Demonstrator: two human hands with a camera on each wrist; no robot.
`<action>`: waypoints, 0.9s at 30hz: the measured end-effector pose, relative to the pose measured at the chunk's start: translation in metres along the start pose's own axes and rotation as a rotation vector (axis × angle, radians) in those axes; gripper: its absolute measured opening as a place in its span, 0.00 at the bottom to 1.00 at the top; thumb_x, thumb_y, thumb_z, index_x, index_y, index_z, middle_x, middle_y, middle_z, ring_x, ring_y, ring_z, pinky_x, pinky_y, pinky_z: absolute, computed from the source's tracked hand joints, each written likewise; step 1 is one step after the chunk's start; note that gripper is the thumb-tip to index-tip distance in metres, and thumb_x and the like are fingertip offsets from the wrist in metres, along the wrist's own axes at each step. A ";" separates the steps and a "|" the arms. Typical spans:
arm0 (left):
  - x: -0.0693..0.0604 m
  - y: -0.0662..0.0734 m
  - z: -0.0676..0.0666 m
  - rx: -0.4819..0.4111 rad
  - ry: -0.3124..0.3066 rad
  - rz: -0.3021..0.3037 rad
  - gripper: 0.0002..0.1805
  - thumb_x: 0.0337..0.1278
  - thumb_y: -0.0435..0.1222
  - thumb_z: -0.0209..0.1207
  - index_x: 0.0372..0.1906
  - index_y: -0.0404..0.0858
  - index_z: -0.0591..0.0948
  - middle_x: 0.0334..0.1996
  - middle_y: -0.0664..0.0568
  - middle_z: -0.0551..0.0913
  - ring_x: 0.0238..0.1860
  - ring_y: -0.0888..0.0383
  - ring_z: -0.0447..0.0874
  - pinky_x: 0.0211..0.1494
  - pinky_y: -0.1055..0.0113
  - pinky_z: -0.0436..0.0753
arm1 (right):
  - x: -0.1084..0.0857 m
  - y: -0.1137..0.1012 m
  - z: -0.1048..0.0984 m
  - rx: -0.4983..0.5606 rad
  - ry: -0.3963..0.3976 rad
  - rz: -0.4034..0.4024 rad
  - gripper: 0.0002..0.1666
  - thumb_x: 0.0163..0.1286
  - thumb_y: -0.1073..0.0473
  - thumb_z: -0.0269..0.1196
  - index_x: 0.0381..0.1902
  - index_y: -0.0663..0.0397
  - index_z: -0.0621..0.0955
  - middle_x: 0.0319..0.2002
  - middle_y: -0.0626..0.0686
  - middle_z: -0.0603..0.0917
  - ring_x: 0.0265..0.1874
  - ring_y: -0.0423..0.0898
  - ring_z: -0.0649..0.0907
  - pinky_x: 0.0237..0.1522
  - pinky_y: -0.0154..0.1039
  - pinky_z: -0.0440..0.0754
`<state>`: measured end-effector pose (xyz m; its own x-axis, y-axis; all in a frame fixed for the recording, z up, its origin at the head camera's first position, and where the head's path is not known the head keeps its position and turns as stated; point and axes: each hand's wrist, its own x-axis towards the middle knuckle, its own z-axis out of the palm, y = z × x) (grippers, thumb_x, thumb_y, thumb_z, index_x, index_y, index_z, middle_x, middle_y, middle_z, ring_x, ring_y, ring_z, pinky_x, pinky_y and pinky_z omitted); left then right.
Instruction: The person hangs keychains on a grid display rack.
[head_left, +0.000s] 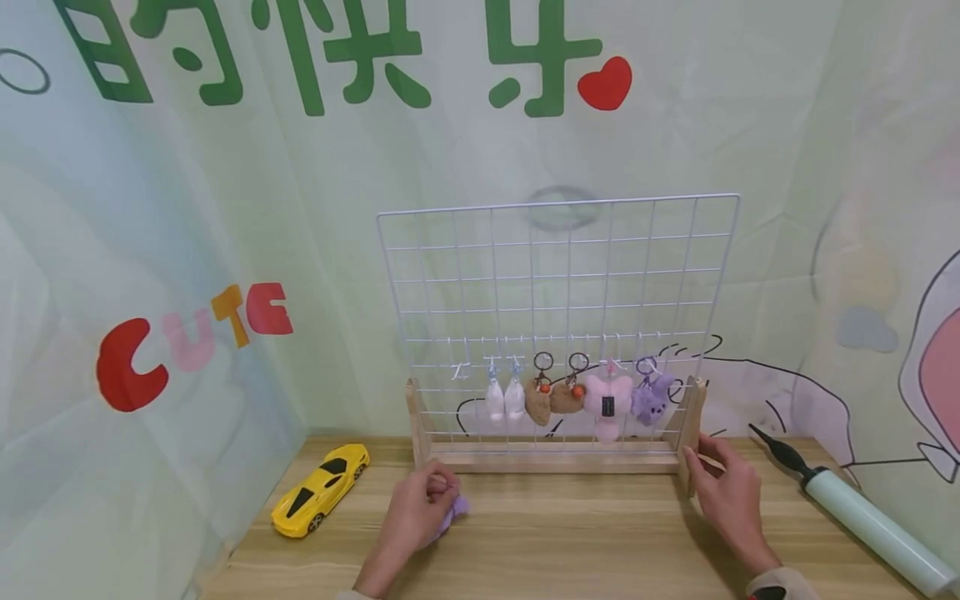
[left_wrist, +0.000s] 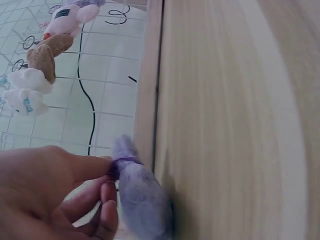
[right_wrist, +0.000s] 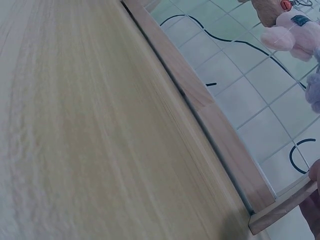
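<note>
Low in front of the rack's left end, my left hand (head_left: 414,510) pinches a purple plush keychain (left_wrist: 142,200) between thumb and fingers. Most of that plush is hidden behind the hand in the head view. With thumb and fingers, my right hand (head_left: 726,492) grips the right wooden leg (head_left: 692,425) of a white wire grid rack (head_left: 562,287). From the grid's hooks hang two white plush keychains (head_left: 504,398), two brown ones (head_left: 551,398), a pink one (head_left: 607,396) and a purple one (head_left: 652,400). Bare white hooks (head_left: 460,371) are at the row's left.
A yellow toy car (head_left: 321,490) sits left on the wooden table (head_left: 570,542). A pale green hand pump (head_left: 873,525) with a black nozzle lies along the right side. Behind the rack hangs a printed cloth backdrop (head_left: 337,233).
</note>
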<state>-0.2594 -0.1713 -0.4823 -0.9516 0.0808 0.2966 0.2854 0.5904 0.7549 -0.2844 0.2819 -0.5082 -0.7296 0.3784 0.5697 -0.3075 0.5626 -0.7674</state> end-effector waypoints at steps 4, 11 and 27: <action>0.007 0.006 -0.002 -0.034 0.096 -0.041 0.15 0.67 0.29 0.71 0.54 0.40 0.81 0.39 0.50 0.95 0.39 0.59 0.92 0.42 0.69 0.88 | 0.001 -0.001 -0.001 -0.013 -0.002 0.005 0.17 0.70 0.70 0.72 0.55 0.71 0.86 0.47 0.71 0.91 0.41 0.11 0.76 0.43 0.15 0.81; 0.016 0.030 -0.010 -0.100 0.203 -0.050 0.16 0.70 0.33 0.71 0.58 0.44 0.83 0.42 0.52 0.96 0.50 0.53 0.95 0.58 0.53 0.91 | 0.002 -0.001 0.000 -0.012 -0.004 0.010 0.17 0.70 0.71 0.72 0.55 0.71 0.85 0.47 0.72 0.91 0.40 0.10 0.76 0.43 0.14 0.80; 0.042 0.079 -0.025 -0.301 0.432 0.163 0.10 0.69 0.39 0.72 0.51 0.42 0.89 0.42 0.52 0.96 0.45 0.55 0.96 0.48 0.71 0.90 | 0.000 -0.001 0.001 -0.030 0.004 0.007 0.15 0.71 0.69 0.72 0.54 0.68 0.87 0.47 0.70 0.92 0.43 0.24 0.86 0.43 0.16 0.81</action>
<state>-0.2739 -0.1413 -0.3960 -0.7770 -0.2218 0.5891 0.5057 0.3373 0.7940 -0.2848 0.2808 -0.5075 -0.7293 0.3854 0.5654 -0.2834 0.5819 -0.7623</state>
